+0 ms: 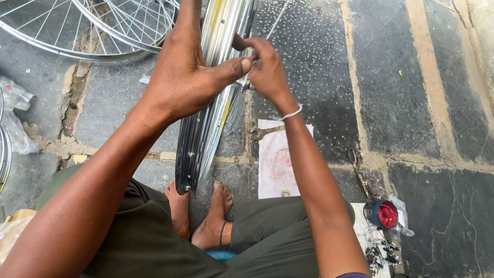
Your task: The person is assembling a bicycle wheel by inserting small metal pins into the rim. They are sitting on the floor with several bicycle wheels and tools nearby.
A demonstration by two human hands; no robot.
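Person is sitting on the stone floor, working on a shiny bicycle rim standing on edge between the bare feet, lower end resting on the floor just in front of the toes, upper end running out of the top of the view; left hand is wrapping the rim from the side, palm flat on it, thumb stretched across the rim's inner face, so that grip is clamped on the rim and steadying it; right hand is at the rim's edge with fingertips pressed together, pinching something small there, likely a spoke end or nipple, too small to tell which; thin spokes are hanging loose beside the rim under the right hand; step in hand looks like lacing or seating a spoke at a rim hole, and the next move is calling for the left grip holding the rim from twisting while the right fingers are turning or feeding the small part straight; spanner is lying on a white sheet with faded pink print, flat rectangle right of the rim; scissors further right; round blue tub with red inside in clear plastic near the right knee; built wheels lying top left; crumpled clear bag at left edge
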